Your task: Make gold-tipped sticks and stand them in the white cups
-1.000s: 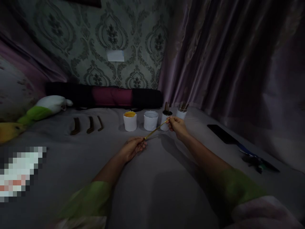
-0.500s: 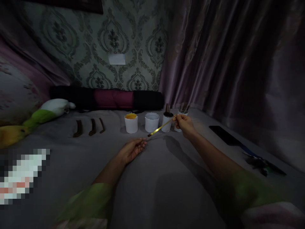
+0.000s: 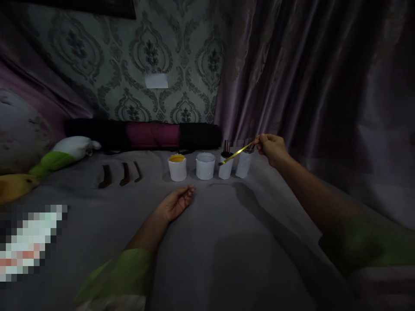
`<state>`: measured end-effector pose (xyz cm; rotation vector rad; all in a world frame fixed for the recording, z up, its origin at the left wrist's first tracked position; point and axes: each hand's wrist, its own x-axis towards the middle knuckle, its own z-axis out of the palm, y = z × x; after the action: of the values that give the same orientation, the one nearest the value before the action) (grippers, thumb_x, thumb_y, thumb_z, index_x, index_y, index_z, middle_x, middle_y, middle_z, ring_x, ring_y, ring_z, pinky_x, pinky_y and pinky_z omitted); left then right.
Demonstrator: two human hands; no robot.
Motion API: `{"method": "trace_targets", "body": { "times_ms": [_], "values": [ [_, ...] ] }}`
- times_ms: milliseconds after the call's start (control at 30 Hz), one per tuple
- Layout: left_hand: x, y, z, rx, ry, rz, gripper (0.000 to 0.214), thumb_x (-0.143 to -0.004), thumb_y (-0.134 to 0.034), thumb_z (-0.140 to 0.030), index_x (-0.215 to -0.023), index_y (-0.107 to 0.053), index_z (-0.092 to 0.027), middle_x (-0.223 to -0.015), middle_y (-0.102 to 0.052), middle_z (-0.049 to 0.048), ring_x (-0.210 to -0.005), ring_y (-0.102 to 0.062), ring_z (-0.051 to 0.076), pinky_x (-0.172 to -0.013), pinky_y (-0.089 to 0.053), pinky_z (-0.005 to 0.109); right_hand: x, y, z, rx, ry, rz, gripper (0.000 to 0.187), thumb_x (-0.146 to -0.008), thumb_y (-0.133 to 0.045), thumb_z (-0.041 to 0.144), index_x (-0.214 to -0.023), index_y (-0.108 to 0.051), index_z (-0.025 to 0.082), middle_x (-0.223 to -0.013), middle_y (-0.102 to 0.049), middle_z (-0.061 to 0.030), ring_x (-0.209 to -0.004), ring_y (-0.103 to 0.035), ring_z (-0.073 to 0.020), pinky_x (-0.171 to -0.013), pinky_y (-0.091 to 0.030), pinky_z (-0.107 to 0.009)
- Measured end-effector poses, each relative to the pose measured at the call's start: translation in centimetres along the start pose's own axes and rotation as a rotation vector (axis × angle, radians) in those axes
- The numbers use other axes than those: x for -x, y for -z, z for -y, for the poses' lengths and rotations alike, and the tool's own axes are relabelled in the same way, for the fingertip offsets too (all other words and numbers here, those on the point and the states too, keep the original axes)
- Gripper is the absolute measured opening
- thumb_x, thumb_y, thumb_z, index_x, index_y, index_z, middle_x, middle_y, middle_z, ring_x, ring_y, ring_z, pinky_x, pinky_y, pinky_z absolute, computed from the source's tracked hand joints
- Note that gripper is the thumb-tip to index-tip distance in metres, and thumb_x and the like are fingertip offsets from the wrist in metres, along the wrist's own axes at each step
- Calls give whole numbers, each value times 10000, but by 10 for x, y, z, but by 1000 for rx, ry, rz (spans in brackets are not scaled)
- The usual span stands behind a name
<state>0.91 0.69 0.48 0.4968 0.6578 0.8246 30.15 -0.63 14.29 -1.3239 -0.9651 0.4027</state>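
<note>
My right hand (image 3: 272, 149) is closed on the far end of a thin, shiny gold paintbrush (image 3: 240, 151). The brush slants down to the left, its dark tip in front of a narrow white holder (image 3: 225, 171) with brown sticks standing in it. Palm turned partly up, my left hand (image 3: 177, 203) rests on the grey sheet with loosely bent fingers and holds nothing. Just beyond it are a white tub (image 3: 178, 172) with a yellow inside and a white tub (image 3: 205, 169) with a pale inside. Another tall white holder (image 3: 243, 165) stands below my right hand.
Several dark brown, curved pieces lie at the left, one of them a bent strip (image 3: 105, 176). Behind them are plush toys (image 3: 69, 149) and a long black and maroon roll (image 3: 152, 134) against the wall. A purple curtain (image 3: 279, 86) hangs at the right.
My right hand has moved up and to the right with the paintbrush, whose tip has left the space near my left hand. My left hand has hardly moved.
</note>
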Motion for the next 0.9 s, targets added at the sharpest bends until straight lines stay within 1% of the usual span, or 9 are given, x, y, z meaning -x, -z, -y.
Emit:
{"method": "trace_targets", "body": {
  "times_ms": [233,400,467,567,700,800,900],
  "values": [
    [1,-1,0,19,11,-16,139,-803,-415,-39,-862,-539,-54,-695,-575,57,-534,-535,52,-480,-461,139,-25,10,9,57,97,-56,205,-831,-425,283,-688,-516,166,-532,-514,-13,-412,-411,-68,-369,-323,-187],
    [2,-2,-1,7,1,-11,141,-805,-408,-42,-858,-538,-53,-687,-570,53,-527,-529,52,-473,-458,142,-35,7,19,120,100,-118,251,-835,-404,273,-653,-518,143,-551,-523,-13,-360,-368,-40,-357,-314,-183],
    [2,-2,-1,5,0,-14,144,-805,-408,-45,-860,-542,-49,-687,-569,56,-530,-530,54,-475,-460,142,-40,5,19,172,137,-137,259,-827,-414,311,-671,-528,138,-570,-536,-14,-355,-367,-36,-364,-320,-185],
    [2,-2,-1,5,-2,-19,146,-802,-415,-44,-864,-548,-46,-697,-573,60,-536,-531,56,-486,-465,143,-48,1,16,265,224,-155,269,-809,-429,352,-715,-550,131,-601,-560,-22,-398,-404,-46,-407,-350,-194],
    [1,-1,-1,13,8,-12,148,-801,-414,-42,-859,-550,-53,-697,-574,62,-537,-532,55,-484,-467,140,-57,-5,14,345,295,-114,281,-819,-407,346,-745,-561,124,-610,-558,-36,-499,-463,-80,-486,-382,-217],
    [2,-1,-1,11,7,-13,147,-803,-415,-45,-859,-550,-59,-691,-574,60,-533,-534,57,-475,-469,141,-57,-11,16,409,330,-55,255,-819,-415,313,-740,-566,123,-606,-547,-31,-520,-465,-89,-513,-381,-229],
    [2,-2,-1,18,13,-24,150,-805,-411,-44,-860,-550,-60,-694,-577,61,-539,-538,57,-482,-472,141,-55,-18,19,508,369,-18,227,-815,-422,249,-683,-564,132,-586,-540,-18,-513,-451,-87,-544,-378,-239]
  ]
}}
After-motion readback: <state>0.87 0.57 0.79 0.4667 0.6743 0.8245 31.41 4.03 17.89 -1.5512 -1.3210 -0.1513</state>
